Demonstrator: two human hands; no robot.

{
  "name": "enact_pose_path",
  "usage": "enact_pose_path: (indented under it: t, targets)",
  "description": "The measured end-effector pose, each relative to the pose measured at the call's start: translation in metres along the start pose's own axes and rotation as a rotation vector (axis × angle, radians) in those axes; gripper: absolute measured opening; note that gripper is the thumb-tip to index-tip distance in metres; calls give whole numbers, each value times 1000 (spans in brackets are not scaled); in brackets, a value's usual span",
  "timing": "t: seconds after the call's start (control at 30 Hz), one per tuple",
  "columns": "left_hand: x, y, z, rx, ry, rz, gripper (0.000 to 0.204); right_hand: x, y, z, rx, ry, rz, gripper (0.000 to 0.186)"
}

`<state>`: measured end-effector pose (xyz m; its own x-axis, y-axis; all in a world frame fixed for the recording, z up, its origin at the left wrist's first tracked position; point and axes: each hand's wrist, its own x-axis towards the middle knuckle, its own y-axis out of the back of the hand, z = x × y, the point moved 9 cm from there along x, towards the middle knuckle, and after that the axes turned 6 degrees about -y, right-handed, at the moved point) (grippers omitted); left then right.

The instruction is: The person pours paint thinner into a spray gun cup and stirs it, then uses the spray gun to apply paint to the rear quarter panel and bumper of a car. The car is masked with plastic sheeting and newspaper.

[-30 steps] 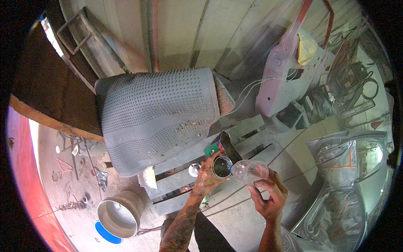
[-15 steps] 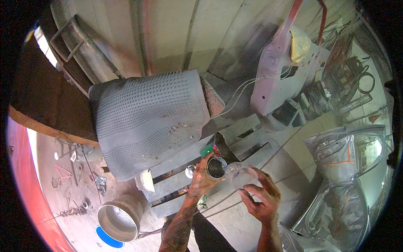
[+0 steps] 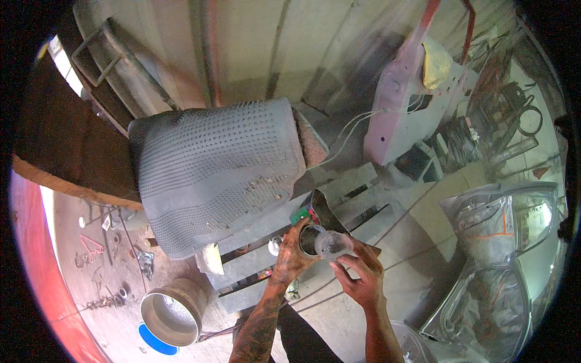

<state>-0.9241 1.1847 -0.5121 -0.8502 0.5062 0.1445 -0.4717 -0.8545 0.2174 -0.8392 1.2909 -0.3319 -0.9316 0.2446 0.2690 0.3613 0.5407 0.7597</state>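
Note:
My left hand [image 3: 292,257] is closed around a small open metal can [image 3: 307,237] with dark contents. My right hand [image 3: 362,275] grips a clear plastic cup [image 3: 336,244], tipped over the can's right side and hiding part of its opening. Behind the can is a dark piece [image 3: 324,215] with a green and multicoloured label [image 3: 301,216], its shape unclear. A small white object [image 3: 274,247] sits just left of my left hand, on the grey slatted pallet [image 3: 357,191] beneath my hands.
A grey studded mat [image 3: 215,175] lies beyond. A metal pot [image 3: 163,330] and blue lid [image 3: 156,343] are at lower left among scattered tools. Car doors [image 3: 387,121] stand upper right and lie at right [image 3: 532,260]. A cable [image 3: 387,260] crosses the floor.
My right hand and the clear cup have moved left, so the cup now overlaps the can's mouth more. My left hand still holds the can.

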Motion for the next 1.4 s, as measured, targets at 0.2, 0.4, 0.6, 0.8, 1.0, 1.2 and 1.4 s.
enact_pose_path:
  t: [0.2,0.4,0.6,0.8,1.0,1.2,1.4]
  targets:
    - [3,1,-5,-62,-23,17,112,0,-14,15,39,5,-18,26]
    - [5,3,-3,-18,32,-6,111,1,-11,23,16,2,22,28]
    - [11,2,-5,-18,40,5,110,2,-10,31,36,-29,73,28]
    - [16,2,-2,-63,48,4,108,3,-8,44,77,-86,87,26]
    - [22,3,-1,-60,32,20,106,3,-4,65,209,-219,116,25]
    - [28,1,-8,-74,35,25,108,2,4,91,232,-326,214,23]
    - [21,20,-13,64,44,95,110,19,-40,125,168,-322,243,21]
